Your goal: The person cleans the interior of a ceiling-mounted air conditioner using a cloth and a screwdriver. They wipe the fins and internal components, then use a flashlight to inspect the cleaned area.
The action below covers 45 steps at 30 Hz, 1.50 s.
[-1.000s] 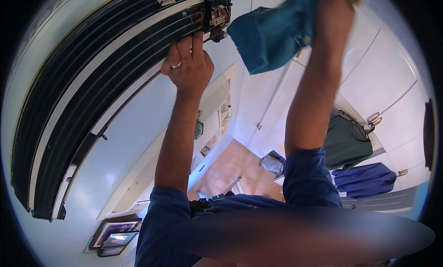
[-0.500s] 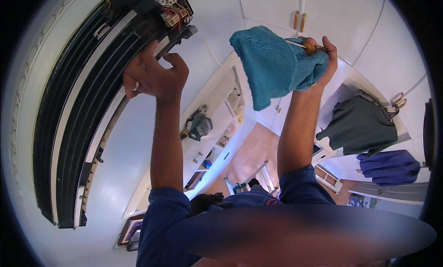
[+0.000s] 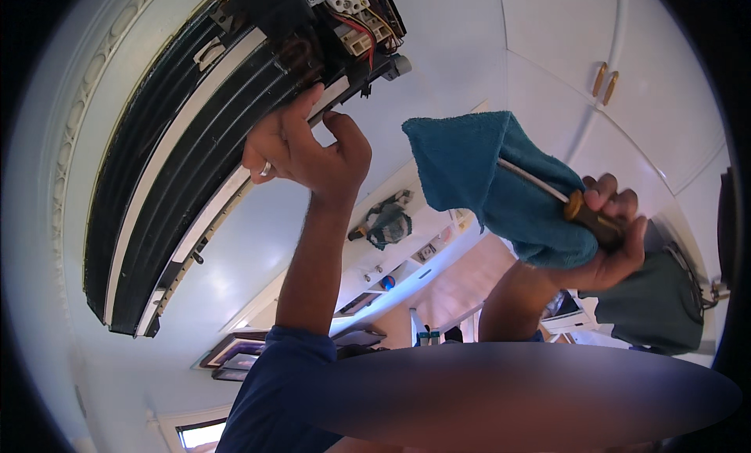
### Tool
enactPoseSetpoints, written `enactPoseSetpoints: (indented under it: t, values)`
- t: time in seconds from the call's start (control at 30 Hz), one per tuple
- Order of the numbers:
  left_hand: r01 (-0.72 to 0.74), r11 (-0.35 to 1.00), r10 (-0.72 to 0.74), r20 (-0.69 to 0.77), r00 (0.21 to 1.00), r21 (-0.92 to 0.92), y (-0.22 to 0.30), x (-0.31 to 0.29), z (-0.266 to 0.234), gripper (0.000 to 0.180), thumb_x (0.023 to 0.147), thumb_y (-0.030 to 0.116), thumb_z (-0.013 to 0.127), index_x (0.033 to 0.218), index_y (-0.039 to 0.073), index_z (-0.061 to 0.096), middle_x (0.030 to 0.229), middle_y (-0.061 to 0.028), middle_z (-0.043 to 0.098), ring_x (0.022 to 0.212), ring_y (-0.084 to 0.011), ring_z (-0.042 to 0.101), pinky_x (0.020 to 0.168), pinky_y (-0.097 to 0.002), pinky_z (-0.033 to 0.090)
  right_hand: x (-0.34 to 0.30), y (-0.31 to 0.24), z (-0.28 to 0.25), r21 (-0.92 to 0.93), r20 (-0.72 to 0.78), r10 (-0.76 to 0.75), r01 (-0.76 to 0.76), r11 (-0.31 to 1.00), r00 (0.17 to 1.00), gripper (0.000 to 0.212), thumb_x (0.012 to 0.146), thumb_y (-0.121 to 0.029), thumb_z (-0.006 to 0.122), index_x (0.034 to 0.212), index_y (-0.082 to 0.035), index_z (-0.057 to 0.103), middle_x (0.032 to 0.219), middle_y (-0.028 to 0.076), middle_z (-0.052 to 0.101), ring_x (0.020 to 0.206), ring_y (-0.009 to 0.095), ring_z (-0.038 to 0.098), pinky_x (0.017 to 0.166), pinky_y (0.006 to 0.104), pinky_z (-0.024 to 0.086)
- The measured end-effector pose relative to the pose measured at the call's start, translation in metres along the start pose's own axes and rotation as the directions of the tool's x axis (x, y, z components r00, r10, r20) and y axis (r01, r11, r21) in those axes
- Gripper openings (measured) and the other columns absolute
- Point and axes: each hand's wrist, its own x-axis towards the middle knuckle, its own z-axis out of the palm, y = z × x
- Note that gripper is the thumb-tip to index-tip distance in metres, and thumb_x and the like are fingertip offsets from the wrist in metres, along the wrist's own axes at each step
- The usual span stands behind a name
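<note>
Screwdriver [image 3: 575, 207] slants, shaft pointing up-left toward the black unit [image 3: 184, 159]; right hand [image 3: 616, 263] grips handle and teal cloth [image 3: 458, 163]. Left hand [image 3: 301, 152], thumb spread, touches unit's lower edge.

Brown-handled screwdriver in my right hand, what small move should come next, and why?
Probably draw the teal terry cloth clear of the brown-handled screwdriver before bringing it near the long black ribbed unit: your right hand holds both, the screwdriver's tip is hidden at the cloth, and exposed coloured wires show at the unit's end.
</note>
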Motion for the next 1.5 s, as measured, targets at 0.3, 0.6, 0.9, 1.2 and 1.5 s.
enactPoseSetpoints:
  t: [0.3, 0.6, 0.9, 1.2, 1.5]
  values:
    - [-0.037, 0.996, 0.039, -0.024, 0.999, 0.078, 0.000, 0.001, 0.001, 0.036, 0.070, 0.006, 0.060, 0.103, 0.012, 0.075, 0.104, -0.0060, 0.047, 0.104, -0.0229, 0.032, 0.091, -0.0430, 0.023, -0.008, 0.023, 0.029, -0.258, 0.164, -0.060, 0.101, 0.961, 0.985, 0.042, 0.109, -0.046, 0.047, 0.106, -0.004, 0.046, 0.099, 0.021, 0.063, 0.075, 0.022, 0.067, 0.079, 0.0357, 0.060]
    - [-0.055, 0.998, 0.053, -0.047, 0.997, -0.026, -0.001, 0.003, 0.006, 0.039, 0.069, 0.006, 0.057, 0.103, 0.012, 0.074, 0.104, -0.0070, 0.045, 0.103, -0.0229, 0.032, 0.091, -0.0430, 0.025, 0.013, 0.034, 0.022, -0.146, 0.180, -0.043, 0.070, 0.987, 0.983, 0.042, 0.109, -0.043, 0.041, 0.110, -0.003, 0.052, 0.104, 0.024, 0.065, 0.086, 0.025, 0.072, 0.088, 0.0391, 0.062]
    - [0.014, 1.000, -0.013, -0.021, 1.000, 0.005, 0.003, 0.000, 0.002, 0.040, 0.067, 0.007, 0.059, 0.102, 0.014, 0.075, 0.102, -0.0055, 0.046, 0.103, -0.0228, 0.034, 0.091, -0.0429, 0.024, 0.041, 0.055, 0.062, -0.324, 0.358, -0.011, 0.135, 0.936, 0.934, 0.036, 0.107, -0.038, 0.050, 0.110, -0.002, 0.053, 0.106, 0.025, 0.068, 0.078, 0.020, 0.068, 0.077, 0.0318, 0.060]
    - [0.132, 0.991, -0.132, -0.090, 0.987, -0.005, 0.010, -0.002, 0.003, 0.046, 0.060, 0.007, 0.065, 0.101, 0.024, 0.078, 0.102, -0.0019, 0.050, 0.110, -0.0239, 0.040, 0.091, -0.0424, 0.022, 0.029, 0.100, 0.107, -0.533, 0.443, -0.168, 0.410, 0.740, 0.880, 0.029, 0.097, -0.024, 0.072, 0.094, -0.001, 0.054, 0.085, 0.015, 0.072, 0.071, 0.014, 0.064, 0.069, 0.0245, 0.051]
    - [0.211, 0.976, -0.212, -0.008, 0.977, -0.047, 0.013, -0.005, -0.003, 0.049, 0.061, 0.009, 0.068, 0.106, 0.025, 0.076, 0.103, 0.0005, 0.055, 0.110, -0.0232, 0.046, 0.086, -0.0450, 0.023, 0.039, 0.143, 0.118, -0.484, 0.423, -0.236, 0.439, 0.757, 0.875, 0.023, 0.097, -0.013, 0.074, 0.087, -0.001, 0.057, 0.075, 0.010, 0.071, 0.064, 0.011, 0.063, 0.061, 0.0228, 0.049]
